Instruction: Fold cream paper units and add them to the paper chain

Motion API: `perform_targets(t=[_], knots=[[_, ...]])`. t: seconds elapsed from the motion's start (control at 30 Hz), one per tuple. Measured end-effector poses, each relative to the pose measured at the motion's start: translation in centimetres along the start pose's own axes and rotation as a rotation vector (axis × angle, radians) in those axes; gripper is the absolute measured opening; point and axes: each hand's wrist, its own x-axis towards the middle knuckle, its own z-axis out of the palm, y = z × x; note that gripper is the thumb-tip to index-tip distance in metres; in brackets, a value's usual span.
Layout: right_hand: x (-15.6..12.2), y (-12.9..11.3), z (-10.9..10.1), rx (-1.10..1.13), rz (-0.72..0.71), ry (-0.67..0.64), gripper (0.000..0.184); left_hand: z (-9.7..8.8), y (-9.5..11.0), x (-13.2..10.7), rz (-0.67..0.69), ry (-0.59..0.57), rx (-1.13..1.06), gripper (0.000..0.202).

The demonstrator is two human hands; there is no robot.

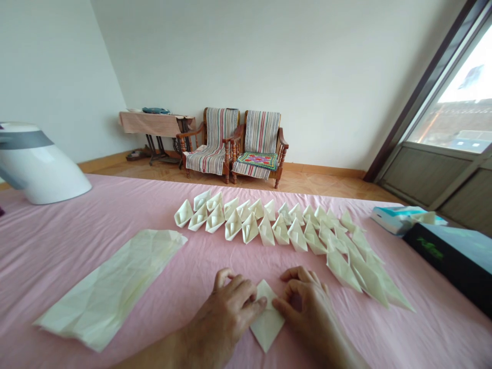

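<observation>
My left hand (230, 307) and my right hand (307, 305) meet over a small folded white paper piece (268, 320) lying on the pink cloth (115, 220). Both hands have their fingers curled and pressed down on the paper's upper edges. Just beyond them lie two long rows of finished white paper boats (269, 223), which curve down to the right. A flat stack of creased white paper sheets (111, 284) lies to the left of my left hand.
A white and grey appliance (36, 164) stands at the far left. A teal tissue box (402, 218) and a black box (453, 256) sit at the right edge. Two striped wooden chairs (238, 146) and a small table (154, 123) stand by the far wall.
</observation>
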Motion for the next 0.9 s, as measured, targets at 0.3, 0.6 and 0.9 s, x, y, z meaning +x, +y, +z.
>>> perform_targets(t=[0.3,0.6,0.9], knots=[[-0.2,0.6,0.0,-0.026,-0.074,0.055,0.017,0.2,-0.3,-0.3,0.118,-0.024,0.114,0.025],[-2.8,-0.8,0.1,-0.071,-0.49,0.201,0.023,-0.8,0.2,-0.6,0.146,-0.091,0.207,0.031],[-4.2,-1.3,1.8,-0.444,-0.557,0.249,0.016,0.6,0.2,-1.7,0.107,-0.044,0.254,0.029]])
